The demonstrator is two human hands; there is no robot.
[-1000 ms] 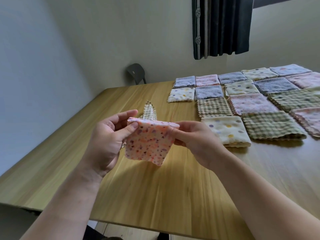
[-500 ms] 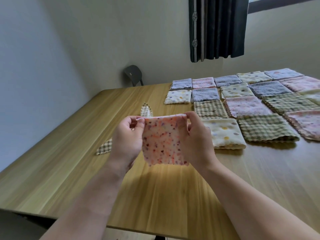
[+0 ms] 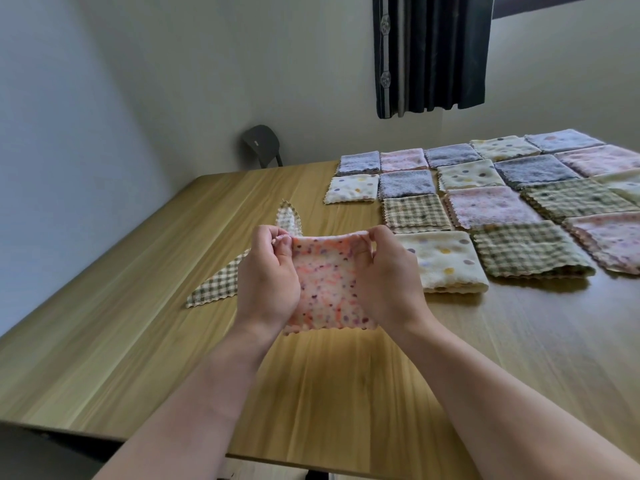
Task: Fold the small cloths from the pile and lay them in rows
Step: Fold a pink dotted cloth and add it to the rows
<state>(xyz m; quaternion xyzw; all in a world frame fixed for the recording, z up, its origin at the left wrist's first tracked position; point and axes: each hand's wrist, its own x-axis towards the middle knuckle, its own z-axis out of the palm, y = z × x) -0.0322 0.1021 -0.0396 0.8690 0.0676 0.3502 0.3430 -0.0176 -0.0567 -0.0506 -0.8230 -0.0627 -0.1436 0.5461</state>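
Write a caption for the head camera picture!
Left hand and right hand pinch a pink dotted cloth above a wooden table, beside rows of folded cloths.

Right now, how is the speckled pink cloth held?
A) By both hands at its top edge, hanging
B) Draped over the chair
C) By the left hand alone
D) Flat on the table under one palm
A: the left hand and right hand each pinch a top corner of the pink cloth, whose scalloped lower edge hangs above the table.
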